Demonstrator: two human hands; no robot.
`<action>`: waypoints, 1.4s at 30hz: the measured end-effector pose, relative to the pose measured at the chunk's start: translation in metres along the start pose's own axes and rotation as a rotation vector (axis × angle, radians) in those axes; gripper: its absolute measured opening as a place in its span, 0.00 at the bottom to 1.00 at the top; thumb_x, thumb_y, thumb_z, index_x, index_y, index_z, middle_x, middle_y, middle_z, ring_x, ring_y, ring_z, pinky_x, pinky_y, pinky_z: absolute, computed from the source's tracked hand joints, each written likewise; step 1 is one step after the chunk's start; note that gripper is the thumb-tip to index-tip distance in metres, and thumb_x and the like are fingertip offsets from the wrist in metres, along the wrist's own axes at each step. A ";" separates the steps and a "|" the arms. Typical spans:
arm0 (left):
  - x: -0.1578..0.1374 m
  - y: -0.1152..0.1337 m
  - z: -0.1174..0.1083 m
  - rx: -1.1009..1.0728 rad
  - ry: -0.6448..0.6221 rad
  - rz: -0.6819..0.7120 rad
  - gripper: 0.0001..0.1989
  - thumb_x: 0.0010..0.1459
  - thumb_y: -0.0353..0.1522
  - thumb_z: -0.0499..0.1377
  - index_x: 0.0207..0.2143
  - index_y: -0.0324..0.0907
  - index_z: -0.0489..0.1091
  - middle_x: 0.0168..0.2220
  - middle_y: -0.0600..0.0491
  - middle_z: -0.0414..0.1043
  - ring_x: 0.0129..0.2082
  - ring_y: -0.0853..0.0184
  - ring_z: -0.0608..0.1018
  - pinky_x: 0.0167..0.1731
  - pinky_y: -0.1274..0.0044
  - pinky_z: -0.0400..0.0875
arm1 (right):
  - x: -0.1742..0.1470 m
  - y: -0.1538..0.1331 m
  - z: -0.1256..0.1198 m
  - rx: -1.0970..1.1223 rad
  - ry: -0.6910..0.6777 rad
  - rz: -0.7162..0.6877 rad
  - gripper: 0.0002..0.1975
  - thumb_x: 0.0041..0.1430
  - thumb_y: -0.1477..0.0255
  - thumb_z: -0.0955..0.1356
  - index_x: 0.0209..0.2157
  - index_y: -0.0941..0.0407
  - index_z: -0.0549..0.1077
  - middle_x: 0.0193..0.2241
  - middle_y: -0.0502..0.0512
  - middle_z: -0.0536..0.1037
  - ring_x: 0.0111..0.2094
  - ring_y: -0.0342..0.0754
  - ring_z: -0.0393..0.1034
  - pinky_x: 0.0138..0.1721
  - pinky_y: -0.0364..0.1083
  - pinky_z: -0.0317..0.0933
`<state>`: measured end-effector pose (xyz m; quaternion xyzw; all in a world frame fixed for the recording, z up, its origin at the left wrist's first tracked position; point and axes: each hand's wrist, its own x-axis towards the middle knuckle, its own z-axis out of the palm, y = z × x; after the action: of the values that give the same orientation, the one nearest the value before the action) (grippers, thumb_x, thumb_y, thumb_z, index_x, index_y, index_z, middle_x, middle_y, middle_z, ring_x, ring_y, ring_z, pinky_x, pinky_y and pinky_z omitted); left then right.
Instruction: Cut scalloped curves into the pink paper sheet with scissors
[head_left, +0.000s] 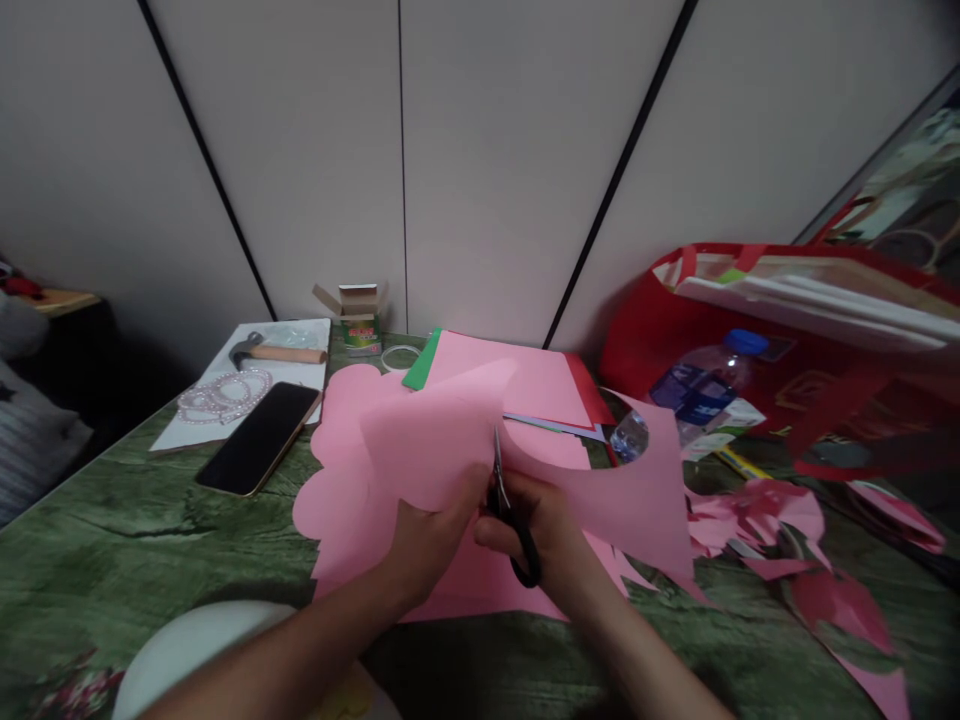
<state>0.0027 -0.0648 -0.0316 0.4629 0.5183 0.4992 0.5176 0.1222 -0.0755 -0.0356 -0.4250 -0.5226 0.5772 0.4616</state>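
Observation:
My left hand (442,530) is closed on a sheet of pink paper (435,430), raised above the table with its upper edge curling over. My right hand (536,530) grips black-handled scissors (525,550) by the loops. Their blades point away from me and lie at the paper, near my left fingertips. To the right, the cut part of the sheet (637,510) hangs with a large curved opening. Beneath both hands rest more pink papers (341,510), some with scalloped edges.
Pink scraps (780,520), a water bottle (697,385) and a red bag (645,310) are at right. A phone (259,438), a hammer (277,352), beads (225,396) and a small open box (360,325) are at left. Coloured sheets (517,375) lie behind. A white rounded object (202,640) sits near my left forearm.

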 end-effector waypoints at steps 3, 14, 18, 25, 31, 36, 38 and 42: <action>0.000 0.000 0.000 -0.002 -0.005 -0.011 0.12 0.46 0.40 0.58 0.20 0.40 0.68 0.22 0.54 0.72 0.26 0.66 0.75 0.26 0.77 0.69 | 0.000 -0.001 0.001 0.001 0.002 0.007 0.14 0.38 0.66 0.73 0.23 0.57 0.65 0.18 0.44 0.60 0.20 0.39 0.51 0.21 0.40 0.47; 0.001 0.001 0.000 -0.007 -0.049 0.005 0.14 0.48 0.40 0.56 0.17 0.40 0.67 0.18 0.55 0.70 0.21 0.67 0.73 0.23 0.77 0.68 | -0.001 -0.004 0.001 0.000 -0.007 -0.001 0.14 0.39 0.66 0.72 0.23 0.57 0.64 0.19 0.45 0.63 0.21 0.40 0.57 0.22 0.41 0.51; 0.001 0.002 0.000 0.005 -0.045 0.008 0.14 0.48 0.39 0.56 0.16 0.41 0.67 0.15 0.55 0.69 0.19 0.68 0.73 0.21 0.77 0.67 | -0.002 -0.004 0.001 -0.015 0.002 0.016 0.14 0.39 0.66 0.71 0.23 0.57 0.64 0.19 0.44 0.63 0.20 0.40 0.58 0.22 0.41 0.53; 0.002 0.004 0.001 -0.031 -0.071 0.052 0.13 0.48 0.37 0.56 0.14 0.42 0.66 0.13 0.57 0.68 0.17 0.68 0.72 0.22 0.77 0.67 | -0.001 -0.008 0.004 0.011 0.025 0.089 0.13 0.38 0.67 0.71 0.21 0.57 0.64 0.16 0.43 0.63 0.18 0.38 0.57 0.21 0.41 0.53; 0.002 0.004 0.001 -0.034 -0.036 0.051 0.12 0.47 0.37 0.57 0.14 0.43 0.66 0.14 0.56 0.69 0.17 0.68 0.72 0.20 0.77 0.67 | -0.001 -0.007 0.004 0.029 0.024 0.095 0.11 0.38 0.69 0.70 0.21 0.58 0.64 0.17 0.43 0.63 0.17 0.38 0.59 0.20 0.41 0.54; 0.002 0.005 0.001 -0.027 -0.023 0.067 0.14 0.47 0.38 0.57 0.13 0.43 0.65 0.13 0.56 0.69 0.17 0.68 0.72 0.19 0.77 0.66 | -0.001 -0.008 0.004 0.015 0.028 0.106 0.09 0.39 0.70 0.69 0.21 0.57 0.64 0.16 0.43 0.63 0.17 0.38 0.59 0.19 0.41 0.53; 0.003 0.005 0.000 -0.025 -0.022 0.085 0.14 0.47 0.38 0.57 0.13 0.43 0.65 0.13 0.56 0.69 0.17 0.67 0.72 0.20 0.77 0.66 | -0.001 -0.009 0.004 0.009 0.036 0.113 0.09 0.39 0.71 0.69 0.20 0.57 0.64 0.15 0.42 0.63 0.16 0.38 0.59 0.19 0.41 0.53; 0.004 0.005 0.000 -0.034 -0.033 0.103 0.14 0.48 0.37 0.57 0.12 0.43 0.65 0.12 0.56 0.68 0.15 0.68 0.71 0.18 0.77 0.66 | -0.001 -0.007 0.003 0.010 0.028 0.100 0.09 0.40 0.71 0.69 0.21 0.58 0.64 0.15 0.42 0.63 0.16 0.38 0.59 0.19 0.41 0.54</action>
<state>0.0025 -0.0609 -0.0270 0.4885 0.4765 0.5261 0.5075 0.1204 -0.0773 -0.0283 -0.4565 -0.4912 0.5961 0.4416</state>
